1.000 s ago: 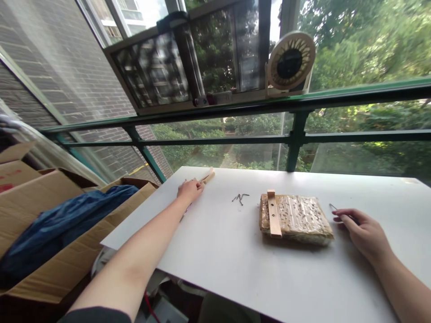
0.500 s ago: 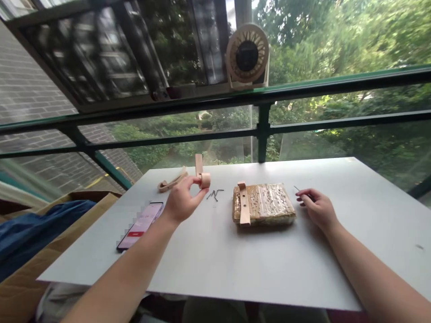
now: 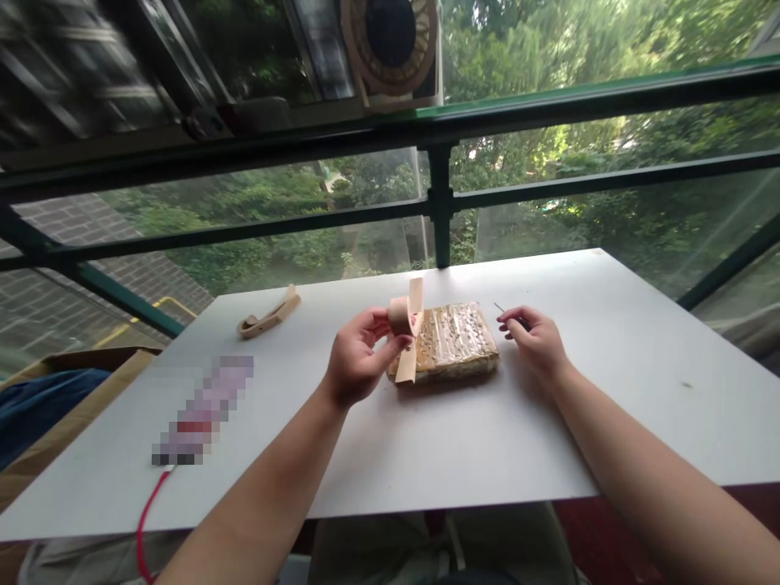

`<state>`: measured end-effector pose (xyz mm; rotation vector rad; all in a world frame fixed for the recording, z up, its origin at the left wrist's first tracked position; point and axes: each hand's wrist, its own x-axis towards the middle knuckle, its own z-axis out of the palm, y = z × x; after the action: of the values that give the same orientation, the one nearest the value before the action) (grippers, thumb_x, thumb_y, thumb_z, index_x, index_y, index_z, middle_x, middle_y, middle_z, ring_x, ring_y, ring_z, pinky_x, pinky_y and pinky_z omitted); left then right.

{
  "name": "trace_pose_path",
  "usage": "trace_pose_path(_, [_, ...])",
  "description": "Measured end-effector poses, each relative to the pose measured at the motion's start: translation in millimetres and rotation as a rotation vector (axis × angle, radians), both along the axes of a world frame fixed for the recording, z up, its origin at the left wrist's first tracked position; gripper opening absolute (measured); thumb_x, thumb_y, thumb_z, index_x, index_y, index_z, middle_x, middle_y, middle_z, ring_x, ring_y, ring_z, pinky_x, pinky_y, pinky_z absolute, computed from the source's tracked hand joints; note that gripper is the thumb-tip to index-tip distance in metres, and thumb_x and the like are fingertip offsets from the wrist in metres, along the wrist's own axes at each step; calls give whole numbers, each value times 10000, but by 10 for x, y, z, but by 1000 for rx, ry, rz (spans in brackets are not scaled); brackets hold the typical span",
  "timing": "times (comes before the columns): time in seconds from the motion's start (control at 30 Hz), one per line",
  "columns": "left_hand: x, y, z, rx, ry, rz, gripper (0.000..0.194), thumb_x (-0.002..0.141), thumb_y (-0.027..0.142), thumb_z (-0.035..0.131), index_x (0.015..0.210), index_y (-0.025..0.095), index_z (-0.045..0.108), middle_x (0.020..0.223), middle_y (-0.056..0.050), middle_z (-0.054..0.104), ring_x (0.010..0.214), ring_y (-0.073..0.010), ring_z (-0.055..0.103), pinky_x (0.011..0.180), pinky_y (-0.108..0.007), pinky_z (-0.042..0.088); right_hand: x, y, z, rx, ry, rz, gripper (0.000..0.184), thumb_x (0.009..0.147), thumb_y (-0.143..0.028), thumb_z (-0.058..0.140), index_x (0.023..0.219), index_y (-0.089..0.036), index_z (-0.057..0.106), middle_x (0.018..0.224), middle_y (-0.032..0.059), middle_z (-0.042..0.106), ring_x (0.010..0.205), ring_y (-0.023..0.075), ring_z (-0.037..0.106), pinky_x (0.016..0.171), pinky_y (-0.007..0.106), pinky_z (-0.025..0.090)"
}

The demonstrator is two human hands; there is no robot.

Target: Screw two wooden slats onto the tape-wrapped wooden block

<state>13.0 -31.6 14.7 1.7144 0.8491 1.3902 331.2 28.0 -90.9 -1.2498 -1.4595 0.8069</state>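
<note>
My left hand (image 3: 363, 354) pinches a curled tan leather strip (image 3: 400, 315) between thumb and fingers, above the left end of a block. Its straight tail points up. The block (image 3: 458, 335) is brownish, wrapped in clear film, and pocked with many small holes. Across its left end lies another tan leather strip (image 3: 407, 367), partly covered by my hand. Just right of the block, my right hand (image 3: 531, 337) is closed round a thin metal-tipped tool (image 3: 498, 307), like an awl, its handle mostly hidden in the fingers.
On the white table (image 3: 341, 479), a looped tan leather strap (image 3: 269, 315) lies at the back left. A blurred-out phone (image 3: 204, 410) with a red cable (image 3: 146, 520) lies at the left. Beyond are green railings (image 3: 439, 203) and a round fan (image 3: 390, 41). A cardboard box (image 3: 131, 366) stands left.
My left hand has carried the curled leather strip right, from beside the small dark metal pieces to over the block. Those pieces are now hidden. The view has shifted; my right hand keeps its tool.
</note>
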Motion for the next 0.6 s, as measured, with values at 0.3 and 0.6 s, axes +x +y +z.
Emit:
trace_pose_path(0.3, [29,115,-41,7,-105,73,338,764,310,849,1015,144,696,976,-101,761,923,-215,733,888,-360,598,-145,-139,203,136,-7,-27,146,938,-264,571,928,-186,694,984,68,718,869,208,685,768,349,562])
trace_pose_path(0.6, [41,375,222,-151,-361,-195,333,839,518,731,999,230,682,924,-41,679,871,-180,704,798,-309,636,-284,-330,485,328,-25,20,364,830,-319,752,1169,-221,665,984,56,666,876,202,647,819,365,554])
